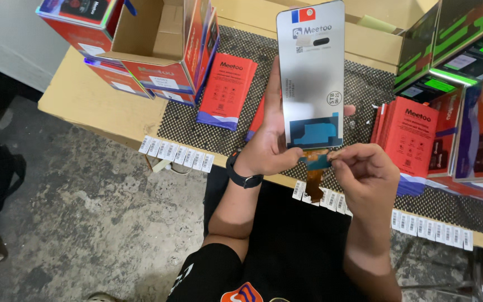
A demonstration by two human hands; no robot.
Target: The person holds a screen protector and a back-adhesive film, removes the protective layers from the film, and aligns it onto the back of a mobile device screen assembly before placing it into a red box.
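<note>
The left hand [269, 148] is holding a phone display panel [312, 72] upright above the edge of the workbench [102, 106], its fingers wrapping behind the panel's lower part and the thumb pressing on the front near the bottom corner. The panel is showing its back: a long rectangle with rounded corners and a dull silver-grey sheen, a small red-and-blue mark and printed labels at the top, a round stamp at the right edge, and a blue film patch across the lower end. An orange flex ribbon [313, 182] is hanging down from the bottom edge. The right hand [364, 170] is sitting just below and to the right, its thumb and forefinger pinching closed on the teal tab at the panel's bottom, where the ribbon starts, with the other fingers curling in. A black smartwatch [242, 174] is circling the left wrist.

Behind the panel, a black-and-white woven mat [364, 84] is covering the bench. Flat red boxes [227, 89] are lying on it to the left, and more are standing in a row at the right [412, 140]. Stacked red cartons [157, 61] are sitting at upper left, green-and-black cartons [454, 39] at upper right. Strips of barcode stickers [177, 154] are hanging along the bench's front edge.
</note>
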